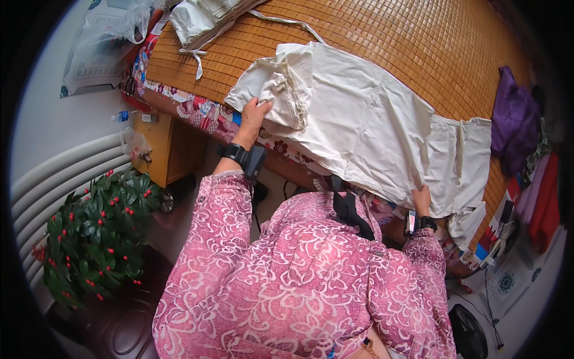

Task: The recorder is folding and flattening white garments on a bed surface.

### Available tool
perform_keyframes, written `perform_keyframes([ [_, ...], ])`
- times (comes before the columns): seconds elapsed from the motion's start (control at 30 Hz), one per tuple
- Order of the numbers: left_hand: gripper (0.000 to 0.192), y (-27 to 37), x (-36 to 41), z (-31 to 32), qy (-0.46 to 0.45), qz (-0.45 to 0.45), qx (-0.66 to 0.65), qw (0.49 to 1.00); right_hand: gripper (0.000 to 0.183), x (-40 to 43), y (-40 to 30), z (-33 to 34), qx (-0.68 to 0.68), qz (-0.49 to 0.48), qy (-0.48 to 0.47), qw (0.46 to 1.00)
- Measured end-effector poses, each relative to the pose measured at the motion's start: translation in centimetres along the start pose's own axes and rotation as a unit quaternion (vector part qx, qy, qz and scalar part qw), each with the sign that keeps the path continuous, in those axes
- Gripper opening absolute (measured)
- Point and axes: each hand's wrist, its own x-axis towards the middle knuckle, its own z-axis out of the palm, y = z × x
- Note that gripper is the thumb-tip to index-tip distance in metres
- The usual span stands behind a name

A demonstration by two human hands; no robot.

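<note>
A white cloth garment (350,107) with a long tie strip lies spread across a bed covered by a brown tile mat (394,40). My left hand (254,116) grips the garment's near edge at its left end, beside a bunched, gathered part (291,96). At the right, my right hand (421,199) pinches the near edge, where a crease runs up from the fingers. Farther right, a flat section with a seam (462,157) rests on the mat, and a small flap hangs at its near corner. The fingertips under the cloth are hidden.
Folded white cloths (202,20) are stacked at the far left of the mat. Purple fabric (513,116) lies at the right edge. A leafy plant with red berries (101,233) stands left of me, near a radiator (71,157) and a wooden cabinet (157,148).
</note>
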Motion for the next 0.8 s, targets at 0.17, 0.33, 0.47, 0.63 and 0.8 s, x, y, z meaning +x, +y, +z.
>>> perform_keyframes([
  [0.17, 0.030, 2.7, 0.4, 0.0, -0.058, -0.025, -0.097, 0.993, 0.035, 4.3, 2.2, 0.8, 0.141, -0.002, -0.054, 0.989],
  [0.33, 0.028, 1.6, 0.0, -4.2, -0.088, -0.020, -0.137, 0.986, 0.034, 1.7, -12.5, -6.3, 0.328, -0.025, -0.161, 0.930],
  [0.47, 0.028, -4.5, 1.4, -9.9, 0.003, 0.010, -0.331, 0.944, 0.033, 2.3, -22.6, -8.3, 0.246, -0.093, -0.130, 0.956],
  [0.63, 0.028, -7.4, 0.0, -11.5, 0.017, -0.164, -0.193, 0.967, 0.032, 4.9, -33.7, -7.1, 0.145, -0.253, -0.057, 0.955],
  [0.8, 0.034, -3.7, 0.1, -13.7, -0.057, -0.109, -0.115, 0.986, 0.038, 6.8, -45.7, -3.1, 0.004, -0.465, -0.015, 0.885],
])
